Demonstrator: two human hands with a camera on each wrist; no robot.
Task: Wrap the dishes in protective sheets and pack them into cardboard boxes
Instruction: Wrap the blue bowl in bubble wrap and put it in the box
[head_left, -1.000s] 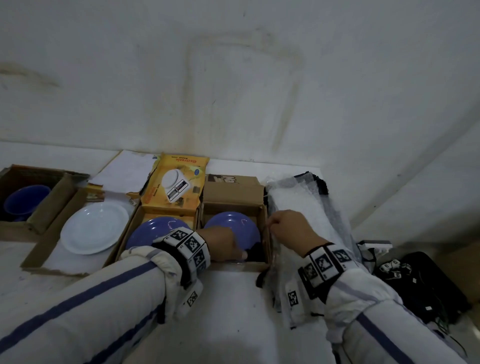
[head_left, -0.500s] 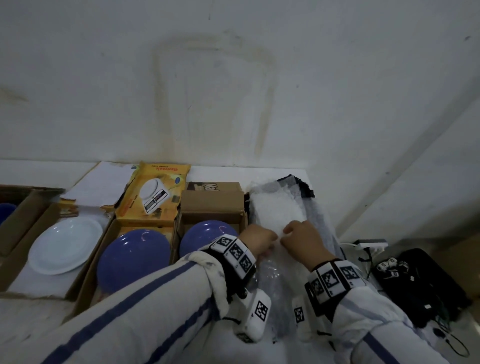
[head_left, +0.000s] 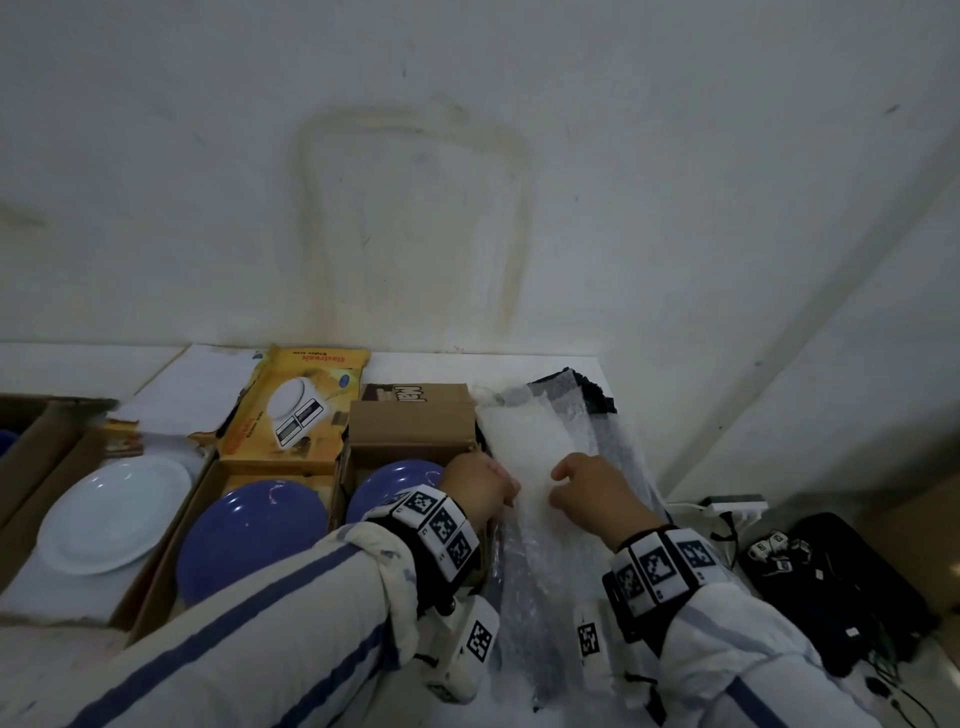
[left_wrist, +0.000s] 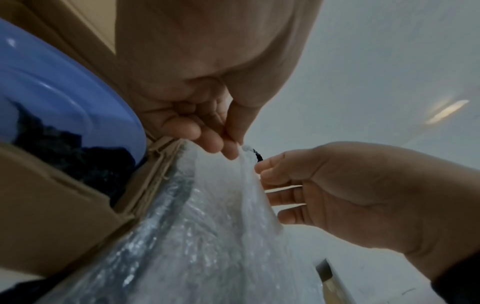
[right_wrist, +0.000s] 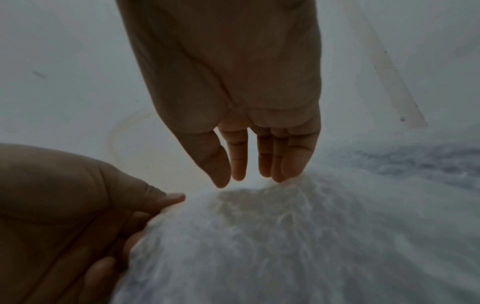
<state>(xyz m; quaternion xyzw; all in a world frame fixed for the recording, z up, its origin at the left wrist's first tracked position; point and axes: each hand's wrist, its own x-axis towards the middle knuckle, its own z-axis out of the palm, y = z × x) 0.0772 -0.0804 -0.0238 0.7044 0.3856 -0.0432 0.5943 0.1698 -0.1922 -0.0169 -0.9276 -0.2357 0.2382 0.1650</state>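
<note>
Left hand: thumb and fingers pinched the raised edge of the bubble-wrap sheet. Right hand: fingers nearly straight and relaxed in the right wrist view, tips touching the same sheet just beside the left hand. Sheet: topmost of a stack lying at the right end of the white table, against a small cardboard box holding a blue plate. Further left: second blue plate in a yellow printed box; white plate in an open carton.
</note>
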